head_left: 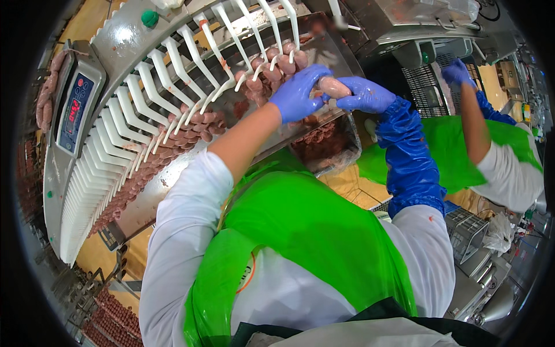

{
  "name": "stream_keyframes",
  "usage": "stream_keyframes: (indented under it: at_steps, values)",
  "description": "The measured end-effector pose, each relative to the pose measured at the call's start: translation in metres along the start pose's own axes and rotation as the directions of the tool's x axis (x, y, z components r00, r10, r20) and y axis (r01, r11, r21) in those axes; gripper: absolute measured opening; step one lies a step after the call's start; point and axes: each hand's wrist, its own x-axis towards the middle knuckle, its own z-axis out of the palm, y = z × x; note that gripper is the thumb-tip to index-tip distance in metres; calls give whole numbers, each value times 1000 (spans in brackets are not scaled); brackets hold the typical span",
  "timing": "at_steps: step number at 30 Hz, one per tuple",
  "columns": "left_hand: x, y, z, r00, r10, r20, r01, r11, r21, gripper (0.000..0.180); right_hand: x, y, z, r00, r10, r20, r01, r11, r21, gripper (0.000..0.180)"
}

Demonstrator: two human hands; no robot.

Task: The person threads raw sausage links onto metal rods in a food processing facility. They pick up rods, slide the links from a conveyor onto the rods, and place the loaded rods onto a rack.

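My left hand (pixel 300 92), in a purple glove, is closed around one end of a pale pink sausage link (pixel 334 87). At its other end, my right hand (pixel 365 95), gloved the same way, has its fingers closed on the link. The two hands are close together, and their fingertips partly hide the casing between them. Just beyond my left hand, more sausage links (pixel 285 63) hang in a bunch from the white hooks (pixel 252 34). A metal tray (pixel 338 55) lies beneath these links.
A long curved row of white hooks (pixel 124 115) with many hanging sausages (pixel 167 141) runs to my left. A digital scale (pixel 78 107) stands beyond it. Near my waist is a lined bin of ground meat (pixel 319 143). A co-worker in a green apron (pixel 445 150) works at right.
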Motion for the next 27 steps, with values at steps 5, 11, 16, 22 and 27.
stream_keyframes:
  at_steps: [5, 11, 16, 22, 27]
  values:
    - [-1, -16, -16, 922, -87, 378, 244, 887, -392, 22, -14, -26, 1, 983, -139, -123, 74, 900, -429, 32]
    - [-67, 15, -47, 820, -245, 518, 545, 613, -572, 22, 34, 46, 56, 917, -190, -349, -178, 589, -789, 20]
    - [-121, 39, -90, 909, -339, 244, 416, 679, -605, 22, 51, 210, 29, 868, -57, -493, -412, 469, -781, 28]
    - [-141, 40, -94, 912, -377, 161, 261, 232, -937, 35, 91, 140, 44, 843, -267, -467, 160, 953, -256, 35]
    - [-122, 29, -88, 943, -209, 258, 268, 23, -963, 31, 135, 106, 55, 949, -4, -317, 190, 808, 558, 33]
